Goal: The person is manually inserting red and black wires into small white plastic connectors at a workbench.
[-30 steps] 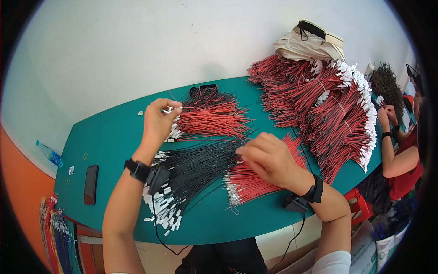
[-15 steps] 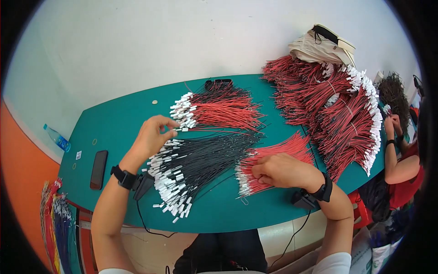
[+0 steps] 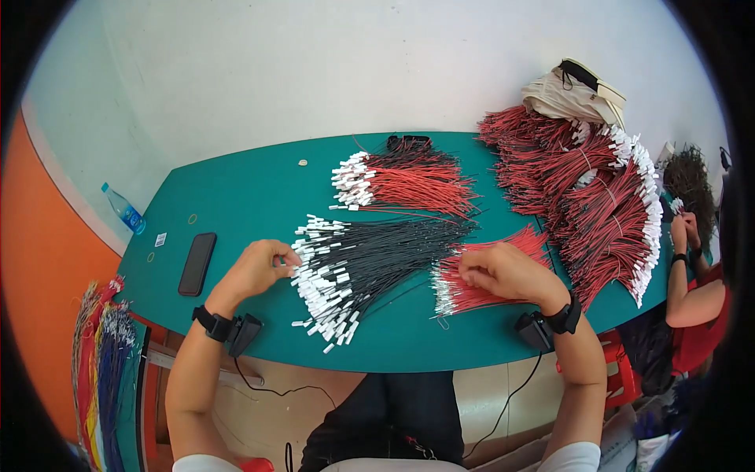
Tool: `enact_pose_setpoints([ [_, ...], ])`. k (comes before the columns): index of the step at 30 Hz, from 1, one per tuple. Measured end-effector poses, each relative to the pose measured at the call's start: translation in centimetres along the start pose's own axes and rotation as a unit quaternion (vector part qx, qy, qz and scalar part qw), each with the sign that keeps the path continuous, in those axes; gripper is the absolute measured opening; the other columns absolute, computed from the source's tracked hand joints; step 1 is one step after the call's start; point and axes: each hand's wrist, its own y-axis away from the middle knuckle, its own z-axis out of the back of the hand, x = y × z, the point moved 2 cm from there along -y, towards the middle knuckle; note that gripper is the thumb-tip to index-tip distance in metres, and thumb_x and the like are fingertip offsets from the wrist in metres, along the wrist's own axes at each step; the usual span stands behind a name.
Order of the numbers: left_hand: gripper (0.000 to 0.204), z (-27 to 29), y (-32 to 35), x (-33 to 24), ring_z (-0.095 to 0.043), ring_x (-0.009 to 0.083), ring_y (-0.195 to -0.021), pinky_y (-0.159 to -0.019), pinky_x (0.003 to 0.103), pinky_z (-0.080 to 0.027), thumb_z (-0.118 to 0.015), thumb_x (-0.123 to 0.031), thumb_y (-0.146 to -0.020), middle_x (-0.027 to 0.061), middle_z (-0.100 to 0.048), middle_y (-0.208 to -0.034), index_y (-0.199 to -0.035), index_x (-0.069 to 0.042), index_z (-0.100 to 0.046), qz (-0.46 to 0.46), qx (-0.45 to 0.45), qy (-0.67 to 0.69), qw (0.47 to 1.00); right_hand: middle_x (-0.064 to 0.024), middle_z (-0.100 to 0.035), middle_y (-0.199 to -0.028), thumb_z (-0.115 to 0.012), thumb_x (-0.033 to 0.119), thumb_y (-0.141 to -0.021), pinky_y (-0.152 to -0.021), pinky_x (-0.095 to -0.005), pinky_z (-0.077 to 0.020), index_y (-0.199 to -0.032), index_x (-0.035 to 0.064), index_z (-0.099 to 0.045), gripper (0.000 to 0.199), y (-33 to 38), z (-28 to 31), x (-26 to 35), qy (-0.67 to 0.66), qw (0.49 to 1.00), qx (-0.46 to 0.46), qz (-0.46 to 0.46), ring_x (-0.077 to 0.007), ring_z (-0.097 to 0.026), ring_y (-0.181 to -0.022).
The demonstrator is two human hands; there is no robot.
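Note:
My left hand (image 3: 261, 270) is at the left edge of a fanned pile of black wires (image 3: 393, 248). Its thumb and forefinger are closed on a white connector (image 3: 297, 271) at the end of one black wire. Over a smaller bundle of red wires (image 3: 523, 245) my right hand (image 3: 507, 273) hovers low, its fingers curled together near the silvery terminal ends (image 3: 443, 291). Whatever those fingers hold is hidden under the hand. Behind the black pile lies a stack of joined red and black wires (image 3: 421, 185) with white connectors on its left end.
Big tied bundles of red wires (image 3: 590, 204) cover the table's right side, with a beige bag (image 3: 570, 98) behind. A phone (image 3: 197, 263) and a bottle (image 3: 124, 211) are at the left. Coloured wires (image 3: 106, 362) hang beside the green table (image 3: 244, 189). Another person's hands (image 3: 684, 228) work at far right.
The view has shifted, so the table appears lower-right to higher. My left hand has come down from the gap between the piles to the black wires' connectors. My right hand stays over the red bundle.

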Motion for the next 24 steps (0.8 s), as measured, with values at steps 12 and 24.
enact_pose_setpoints([
  [12, 0.015, -2.4, -0.4, -2.0, -0.058, 0.0211, -0.070, -0.064, 0.033, -0.048, -0.078, -0.009, -0.074, 0.0089, -0.067, -0.080, -0.086, -0.004, -0.071, -0.026, -0.035, -0.064, 0.997, -0.0049, -0.061, -0.081, -0.059, 0.003, -0.092, -0.063, -0.0262, -0.0457, -0.097, -0.0001, -0.061, 0.006, -0.8, -0.4, -1.6, -0.123, 0.981, -0.152, -0.017, -0.0107, -0.057, -0.071],
  [24, 0.013, -0.6, -1.3, -6.9, -0.060, 0.0189, -0.069, -0.061, 0.032, -0.045, -0.074, -0.002, -0.078, 0.0084, -0.064, -0.078, -0.086, -0.001, -0.064, -0.089, -0.128, -0.075, 0.985, -0.0050, -0.065, -0.082, -0.059, -0.001, -0.092, -0.066, -0.0234, -0.0493, -0.100, -0.0013, -0.063, 0.009, -0.5, -1.1, -2.4, -0.219, 0.953, -0.208, -0.003, -0.0092, -0.061, -0.074],
])
